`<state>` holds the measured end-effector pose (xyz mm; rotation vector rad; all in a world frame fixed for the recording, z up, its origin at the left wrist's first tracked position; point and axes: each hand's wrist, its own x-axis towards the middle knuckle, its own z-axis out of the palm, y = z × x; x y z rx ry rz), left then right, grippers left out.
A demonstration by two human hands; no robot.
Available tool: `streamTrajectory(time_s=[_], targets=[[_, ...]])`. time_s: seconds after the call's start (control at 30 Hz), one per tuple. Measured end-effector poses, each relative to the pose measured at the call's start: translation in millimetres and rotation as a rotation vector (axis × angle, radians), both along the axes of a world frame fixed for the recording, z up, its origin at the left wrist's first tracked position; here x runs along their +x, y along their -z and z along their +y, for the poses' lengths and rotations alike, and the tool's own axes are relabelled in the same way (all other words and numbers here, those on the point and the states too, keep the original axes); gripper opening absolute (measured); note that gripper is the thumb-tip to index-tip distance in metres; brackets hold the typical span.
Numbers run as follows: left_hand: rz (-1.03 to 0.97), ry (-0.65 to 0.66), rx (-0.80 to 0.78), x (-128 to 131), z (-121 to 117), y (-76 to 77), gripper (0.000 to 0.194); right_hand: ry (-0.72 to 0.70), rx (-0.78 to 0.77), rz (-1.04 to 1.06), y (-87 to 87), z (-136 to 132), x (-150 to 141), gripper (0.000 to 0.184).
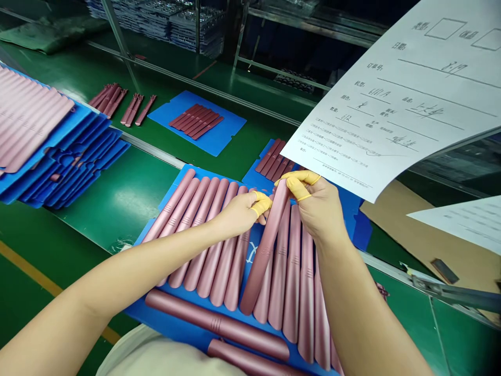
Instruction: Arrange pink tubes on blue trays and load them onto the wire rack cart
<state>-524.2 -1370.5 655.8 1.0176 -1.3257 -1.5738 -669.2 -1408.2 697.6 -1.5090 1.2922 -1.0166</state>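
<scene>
My right hand, with yellow finger cots on thumb and forefinger, pinches the upper end of a long, curved pink metallic shell. That shell slants over a blue sheet. Beside its upper left edge, my left hand has its yellow-capped fingertips closed together; what lies between them is hidden. Similar pink shells lie in a row under and left of my left arm, and more lie to the right. Two darker ones, a crosswise shell and another, are at the near edge.
Stacked blue trays bearing pink shells stand at left. A blue sheet with dark red strips lies farther back, near small bundled parts. A written form hangs at upper right, above cardboard. A metal rail crosses the green bench.
</scene>
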Motion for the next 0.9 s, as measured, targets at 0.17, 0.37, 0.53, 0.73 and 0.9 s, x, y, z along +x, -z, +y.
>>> streamTrajectory(time_s=[0.17, 0.37, 0.53, 0.73, 0.9], targets=[[-0.399, -0.087, -0.267, 12, 11, -2.4, 0.020, -0.008, -0.051, 0.190, 22.9, -16, -12, 0.027], [-0.760, 0.131, -0.579, 36, 59, -1.5, 0.033, -0.085, -0.016, 0.432, 69.1, -45, -19, 0.024], [-0.826, 0.013, -0.479, 81, 71, 11.9, 0.037, -0.044, -0.078, 0.629, 92.6, -52, -14, 0.016], [-0.909, -0.202, -0.232, 162, 74, 49.4, 0.052, 0.001, -0.253, 0.722, 67.9, -16, -25, 0.030], [-0.915, -0.087, -0.102, 184, 94, 69.8, 0.064, 0.093, -0.242, 0.957, 55.4, 51, -114, 0.034]])
